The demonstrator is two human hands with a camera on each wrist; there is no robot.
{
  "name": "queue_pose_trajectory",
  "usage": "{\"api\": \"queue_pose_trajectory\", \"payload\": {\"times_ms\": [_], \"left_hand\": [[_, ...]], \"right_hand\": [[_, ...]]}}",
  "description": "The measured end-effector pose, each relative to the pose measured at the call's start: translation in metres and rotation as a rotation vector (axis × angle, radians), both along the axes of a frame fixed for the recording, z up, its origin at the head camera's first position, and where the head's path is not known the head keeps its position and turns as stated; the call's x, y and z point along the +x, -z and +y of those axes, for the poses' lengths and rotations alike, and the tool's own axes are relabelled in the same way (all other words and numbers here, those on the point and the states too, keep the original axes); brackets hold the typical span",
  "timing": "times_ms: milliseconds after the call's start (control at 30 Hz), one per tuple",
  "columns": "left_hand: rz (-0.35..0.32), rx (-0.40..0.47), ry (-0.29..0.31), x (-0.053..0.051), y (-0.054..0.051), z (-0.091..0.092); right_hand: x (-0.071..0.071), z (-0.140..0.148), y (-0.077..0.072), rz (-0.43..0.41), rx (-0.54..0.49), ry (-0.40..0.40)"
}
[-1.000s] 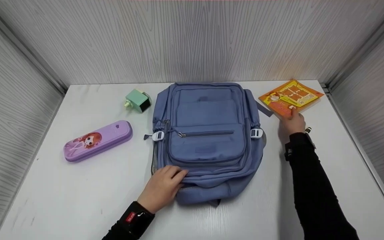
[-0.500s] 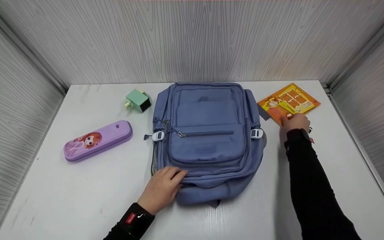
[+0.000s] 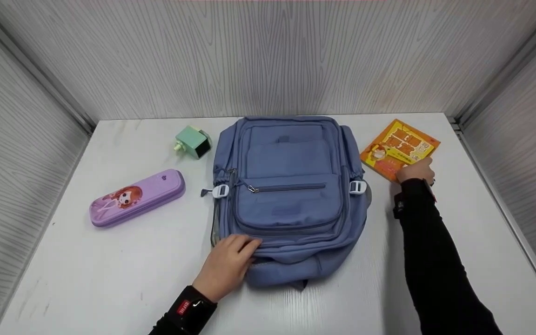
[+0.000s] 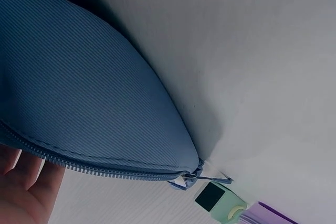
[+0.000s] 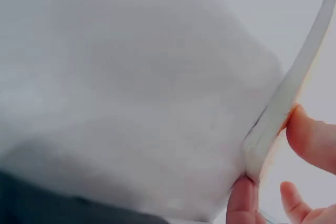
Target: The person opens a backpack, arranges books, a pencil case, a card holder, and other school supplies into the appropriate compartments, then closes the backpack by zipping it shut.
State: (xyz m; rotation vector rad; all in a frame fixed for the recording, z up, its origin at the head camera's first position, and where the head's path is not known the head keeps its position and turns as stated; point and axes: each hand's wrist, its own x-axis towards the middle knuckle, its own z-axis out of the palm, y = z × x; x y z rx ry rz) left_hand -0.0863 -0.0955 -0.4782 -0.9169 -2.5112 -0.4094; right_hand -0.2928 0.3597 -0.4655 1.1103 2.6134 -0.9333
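Note:
A blue backpack [image 3: 291, 160] lies front side up in the middle of the white table. At its lower left end my left hand [image 3: 225, 267] grips the fabric edge; in the left wrist view, the fingers [image 4: 46, 184] reach behind the zipper [image 4: 110, 173]. Right of the backpack, an orange and yellow book [image 3: 400, 142] is held at its near corner by my right hand [image 3: 415, 171]. The right wrist view has the book's pale page edge [image 5: 286, 90] between thumb and fingers, the book tilted up.
A purple pencil case [image 3: 149, 195] with a cartoon girl lies at the left. Behind it stands a small mint-green box-shaped object [image 3: 192, 141] with a knob, possibly a pencil sharpener. Grey wood-grain panels [image 3: 268, 56] wall the table at the back and sides.
My right hand has taken hold of the book and brought it slightly nearer and leftward, covering the dark strap beside the backpack. The left hand stays put.

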Motion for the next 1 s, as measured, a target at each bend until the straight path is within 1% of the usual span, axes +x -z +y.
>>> {"api": "queue_pose_trajectory", "payload": {"times_ms": [67,267,433,533,633,700,733,800,867,933,1000], "left_hand": [[-0.004,0.003,-0.001,0.001,0.0,0.0],[-0.012,0.006,-0.005,0.003,0.001,0.002],[-0.007,0.012,-0.006,0.003,0.001,0.002],[-0.015,0.016,-0.009,0.003,0.001,0.001],[-0.029,0.021,-0.014,0.002,0.001,0.0],[-0.034,0.019,-0.017,0.002,0.001,0.0],[-0.034,0.017,-0.017,0.002,0.001,0.0],[-0.029,0.013,-0.016,0.001,0.001,-0.001],[-0.027,0.015,-0.017,0.001,0.001,-0.001],[-0.033,0.024,-0.019,0.001,0.001,0.0],[-0.049,0.037,-0.022,0.0,0.0,0.0]], "right_hand": [[0.001,0.001,-0.001,-0.003,-0.038,0.029],[0.008,0.004,-0.006,0.0,-0.113,0.078],[0.014,0.002,-0.014,-0.012,-0.114,0.045],[0.015,0.001,-0.018,0.001,-0.135,0.03],[0.014,0.001,-0.02,0.016,-0.212,0.063],[0.013,0.001,-0.02,0.031,-0.274,0.102],[0.012,0.001,-0.02,0.041,-0.299,0.12],[0.01,0.001,-0.02,0.066,-0.317,0.133],[0.008,0.002,-0.022,0.111,-0.348,0.142],[0.007,0.003,-0.028,0.173,-0.429,0.152],[0.008,0.002,-0.036,0.248,-0.546,0.176]]}}
